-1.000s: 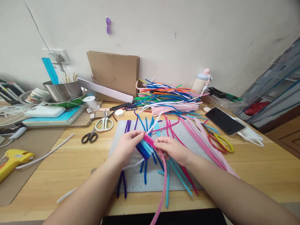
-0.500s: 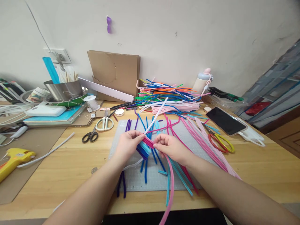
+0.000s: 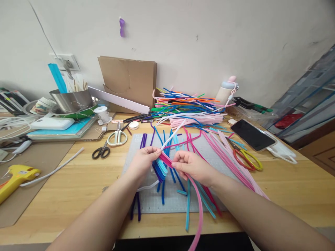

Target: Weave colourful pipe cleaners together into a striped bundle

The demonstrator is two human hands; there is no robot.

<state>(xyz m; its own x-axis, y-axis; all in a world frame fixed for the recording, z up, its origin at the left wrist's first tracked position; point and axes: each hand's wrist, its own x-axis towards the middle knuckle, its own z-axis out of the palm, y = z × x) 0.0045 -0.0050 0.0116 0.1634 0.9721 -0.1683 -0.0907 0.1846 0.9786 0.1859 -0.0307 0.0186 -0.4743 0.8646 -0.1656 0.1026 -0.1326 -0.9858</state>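
My left hand [image 3: 142, 162] pinches a bundle of bent pipe cleaners [image 3: 159, 170], dark blue, light blue and magenta side by side. A white pipe cleaner [image 3: 172, 134] sticks up from its fingertips. My right hand [image 3: 193, 166] pinches a pink pipe cleaner [image 3: 199, 205] where it meets the magenta end of the bundle; its long tail curves down past the table's front edge. Beneath both hands is a grey cutting mat [image 3: 151, 204] with loose blue, turquoise, purple and magenta pipe cleaners on it. Some of the bundle is hidden behind my left fingers.
A heap of coloured pipe cleaners [image 3: 191, 104] lies at the back. Pink strands [image 3: 232, 164] and red-yellow pliers [image 3: 247, 158] are to the right, beside a phone [image 3: 252, 134]. Scissors [image 3: 117, 137] and a yellow glue gun [image 3: 19, 177] lie left.
The white pipe cleaner's tip has dropped lower, and the pink tail has swung to the right. My hands have stayed nearly in place.
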